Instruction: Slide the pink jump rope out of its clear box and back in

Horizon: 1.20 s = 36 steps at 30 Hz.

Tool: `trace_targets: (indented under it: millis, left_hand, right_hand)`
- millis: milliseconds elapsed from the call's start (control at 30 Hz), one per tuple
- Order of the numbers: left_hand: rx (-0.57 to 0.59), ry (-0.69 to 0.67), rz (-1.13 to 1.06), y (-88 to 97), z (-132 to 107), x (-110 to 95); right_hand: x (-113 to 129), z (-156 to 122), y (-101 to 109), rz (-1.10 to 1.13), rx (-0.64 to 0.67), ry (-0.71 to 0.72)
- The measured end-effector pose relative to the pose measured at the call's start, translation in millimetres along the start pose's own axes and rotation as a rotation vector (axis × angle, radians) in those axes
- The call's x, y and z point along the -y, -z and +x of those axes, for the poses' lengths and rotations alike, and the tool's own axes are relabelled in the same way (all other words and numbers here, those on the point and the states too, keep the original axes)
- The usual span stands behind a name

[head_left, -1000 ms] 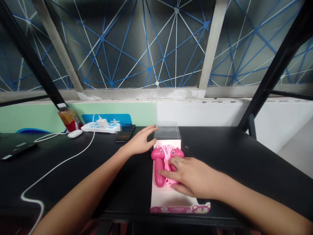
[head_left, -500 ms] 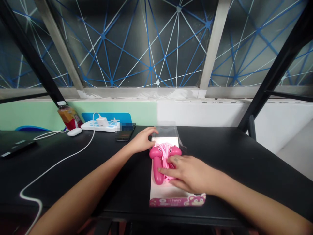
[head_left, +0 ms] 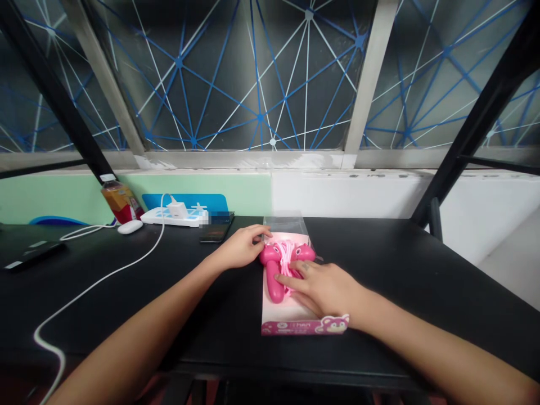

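A pink skipping rope [head_left: 287,257] lies on a pale card tray [head_left: 276,312] with a printed pink front edge. Its two handles have animal-head tops, and the light pink cord is bundled between them. The far end of the tray reaches into a clear plastic box [head_left: 283,224]. My left hand [head_left: 242,246] is at the left side of that box's mouth, fingers curled and thumb bent at its edge. Over the rope rests my right hand [head_left: 323,287], fingers stretched out and spread, covering most of the right handle; one fingertip touches the left handle.
Along the back of the black table [head_left: 379,259] are a bottle [head_left: 120,199], a white power strip [head_left: 152,216] with a charger [head_left: 177,210], a white rounded object [head_left: 130,226] and a dark phone [head_left: 216,229]. A white cable [head_left: 105,277] runs down the left side.
The card tray and skipping rope have slid away from me, farther into the clear box. My right hand has moved slightly forward with them; my left hand stays by the box.
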<state>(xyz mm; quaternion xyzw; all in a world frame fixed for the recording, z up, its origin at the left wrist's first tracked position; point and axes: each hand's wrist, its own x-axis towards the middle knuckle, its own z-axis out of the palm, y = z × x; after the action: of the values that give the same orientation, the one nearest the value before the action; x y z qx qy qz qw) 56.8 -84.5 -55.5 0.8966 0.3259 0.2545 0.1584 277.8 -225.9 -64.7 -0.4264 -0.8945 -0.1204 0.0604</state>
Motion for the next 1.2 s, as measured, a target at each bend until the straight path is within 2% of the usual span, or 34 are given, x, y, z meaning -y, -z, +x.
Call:
trace_targets:
  millis: [100,267,500,700,833,933,1033,1100,1200]
  left_hand:
    - [-0.011,-0.009,0.008,0.1,-2.2,-6.5]
    - [-0.045,-0.039,0.055,-2.8,-6.1,-21.8]
    - [0.06,-0.102,0.102,1.1,-4.0,-16.8]
    - [0.053,-0.09,0.1,3.9,-8.0,-23.6]
    - [0.059,-0.133,0.105,4.0,-10.6,-29.0]
    - [0.052,-0.135,0.076,3.0,-10.7,-29.3]
    - [0.036,-0.112,0.046,0.9,-10.7,-28.1]
    - [0.018,-0.097,0.045,-0.9,-11.0,-26.8]
    - [0.04,-0.094,0.092,-3.0,-11.0,-23.7]
  right_hand:
    - [7.5,1.1,4.8,-0.066,0.0,-0.009]
    - [14.0,2.4,14.5,-0.021,-0.026,0.084]
    - [11.3,2.5,10.6,-0.008,-0.04,-0.012]
    - [11.3,6.9,6.5,-0.03,-0.048,-0.077]
    - [3.2,12.4,-1.0,-0.094,-0.079,-0.1]
    - [3.0,10.7,-1.4,-0.122,-0.134,-0.043]
    - [12.5,2.0,5.2,0.0,-0.164,0.1]
    - [20.4,-4.9,10.3,0.184,-0.092,0.272]
    - [27.8,-11.8,14.7,0.332,0.016,0.368]
